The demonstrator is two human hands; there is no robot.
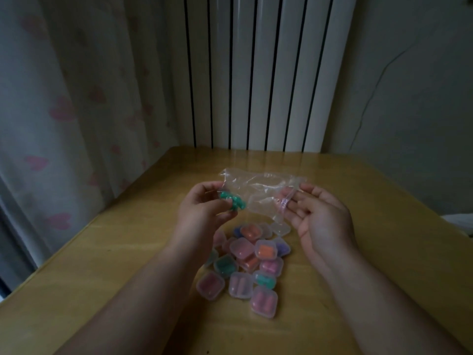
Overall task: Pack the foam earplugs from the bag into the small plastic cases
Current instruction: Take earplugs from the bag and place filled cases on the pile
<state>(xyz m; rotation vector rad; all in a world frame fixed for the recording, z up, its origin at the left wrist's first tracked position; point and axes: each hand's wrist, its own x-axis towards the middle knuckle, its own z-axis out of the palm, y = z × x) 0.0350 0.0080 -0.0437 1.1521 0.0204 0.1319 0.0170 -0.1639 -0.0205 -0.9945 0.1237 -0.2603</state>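
Though the light is dim, the left hand (202,208) plainly curls its fingers round a small clump of green earplugs (232,202), held against the near left corner of the clear bag (258,190). How many plugs is hard to tell. The right hand (322,219) lies mostly open, palm up, and its thumb and forefinger seem to pinch the bag's pink zip edge. Below, on the table (128,252), sits a heap of small cases (245,265) with lids closed, partly hidden behind the left wrist.
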